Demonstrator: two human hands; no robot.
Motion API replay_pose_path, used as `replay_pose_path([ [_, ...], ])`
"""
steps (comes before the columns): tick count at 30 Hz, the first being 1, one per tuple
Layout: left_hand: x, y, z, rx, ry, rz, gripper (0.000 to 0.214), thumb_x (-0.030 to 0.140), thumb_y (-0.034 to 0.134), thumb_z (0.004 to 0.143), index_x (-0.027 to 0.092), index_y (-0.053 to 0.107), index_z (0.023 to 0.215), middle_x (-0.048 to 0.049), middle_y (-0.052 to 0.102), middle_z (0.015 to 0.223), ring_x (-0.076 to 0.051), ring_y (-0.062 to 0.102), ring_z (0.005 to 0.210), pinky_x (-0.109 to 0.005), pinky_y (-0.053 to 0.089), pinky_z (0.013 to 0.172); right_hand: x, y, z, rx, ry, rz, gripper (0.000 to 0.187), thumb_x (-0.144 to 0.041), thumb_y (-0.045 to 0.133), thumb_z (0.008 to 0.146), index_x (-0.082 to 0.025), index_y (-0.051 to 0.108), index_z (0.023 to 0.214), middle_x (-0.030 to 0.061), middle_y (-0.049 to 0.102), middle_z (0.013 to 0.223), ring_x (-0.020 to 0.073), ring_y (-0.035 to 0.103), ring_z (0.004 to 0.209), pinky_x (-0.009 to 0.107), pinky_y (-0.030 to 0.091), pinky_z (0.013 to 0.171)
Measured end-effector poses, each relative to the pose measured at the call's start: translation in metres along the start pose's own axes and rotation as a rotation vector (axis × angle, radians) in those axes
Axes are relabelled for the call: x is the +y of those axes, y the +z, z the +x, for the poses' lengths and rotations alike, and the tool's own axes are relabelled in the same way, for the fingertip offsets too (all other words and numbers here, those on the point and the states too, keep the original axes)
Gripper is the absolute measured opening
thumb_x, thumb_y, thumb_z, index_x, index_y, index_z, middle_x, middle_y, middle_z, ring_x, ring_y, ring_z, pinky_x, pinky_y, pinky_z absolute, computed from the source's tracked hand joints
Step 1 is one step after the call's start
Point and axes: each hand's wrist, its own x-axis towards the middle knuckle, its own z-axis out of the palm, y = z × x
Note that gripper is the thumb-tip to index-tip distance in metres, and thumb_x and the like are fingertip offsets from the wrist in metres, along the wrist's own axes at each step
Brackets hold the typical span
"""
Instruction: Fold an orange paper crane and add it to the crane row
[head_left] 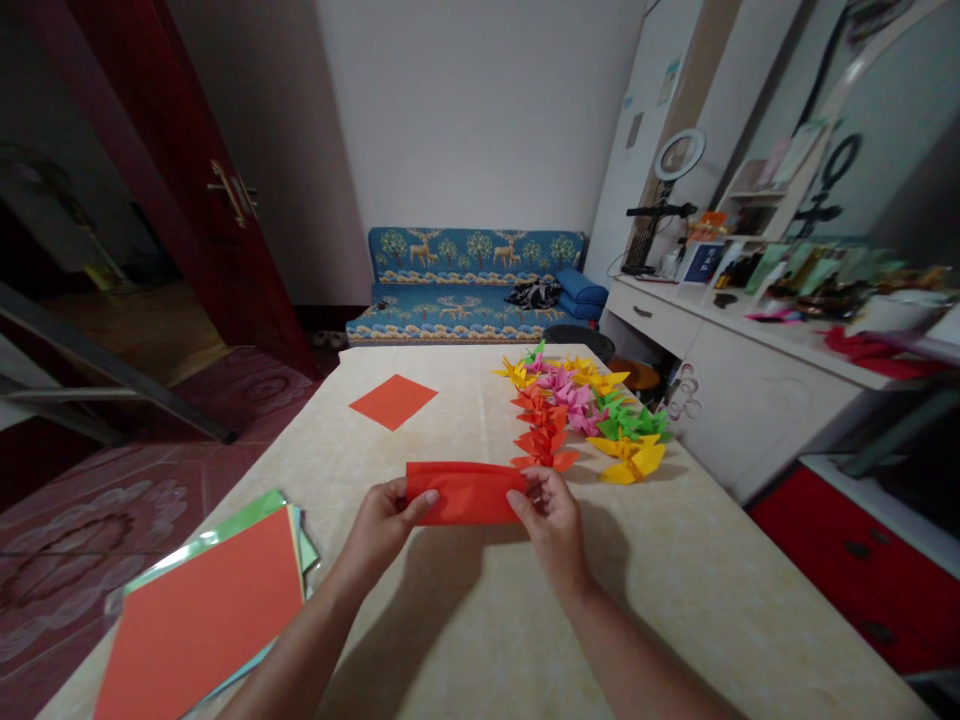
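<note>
Between my two hands a folded sheet of red paper [469, 497] is held up above the table, its long side running left to right. My left hand [394, 510] pinches its left end, thumb on the near face. At the right end my right hand [550, 510] grips it the same way, with the fingers behind. Farther back lies a flat orange-red paper square [394, 402], turned like a diamond. Beyond my right hand stand several folded paper cranes in rows: red [541, 440], pink [570, 395], green [626, 420] and yellow [630, 458].
A stack of coloured paper [210, 610] lies at the table's left edge, partly in a clear wrapper. The table [465, 640] has a pale cover. Behind it is a blue patterned sofa [457, 305]. A white dressing table [720, 340] stands right, an open red door [187, 180] left.
</note>
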Motion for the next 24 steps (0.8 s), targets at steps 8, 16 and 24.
replay_pose_path([
  [8,-0.034,0.02,0.003,0.132,-0.021,-0.154,0.031,0.041,0.073,0.068,0.01,0.072,0.073,-0.0061,0.072,0.069,-0.015,0.059,0.058,-0.022,0.045,0.055,0.013,-0.002,0.006,0.023,-0.095,0.095,0.017,-0.034,0.067,0.077,-0.018,0.063,0.08,0.0086,0.059,0.107,0.0229,0.055,0.102,0.032,0.043,0.086],
  [16,-0.035,0.024,-0.003,0.017,-0.053,-0.214,0.024,0.036,0.075,0.068,0.012,0.073,0.069,-0.0058,0.072,0.07,-0.015,0.06,0.06,-0.022,0.046,0.058,0.014,-0.003,0.01,-0.063,0.028,0.19,0.02,-0.037,0.063,0.08,-0.02,0.073,0.079,0.0088,0.06,0.123,0.0255,0.051,0.115,0.038,0.035,0.099],
  [24,-0.035,0.023,-0.002,0.065,0.064,-0.087,0.021,0.034,0.068,0.076,0.015,0.074,0.083,-0.0061,0.072,0.085,-0.018,0.062,0.078,-0.025,0.047,0.07,0.022,-0.003,0.009,-0.019,0.11,0.107,0.021,-0.037,0.066,0.077,-0.018,0.074,0.081,0.004,0.068,0.08,0.0207,0.058,0.08,0.032,0.044,0.076],
])
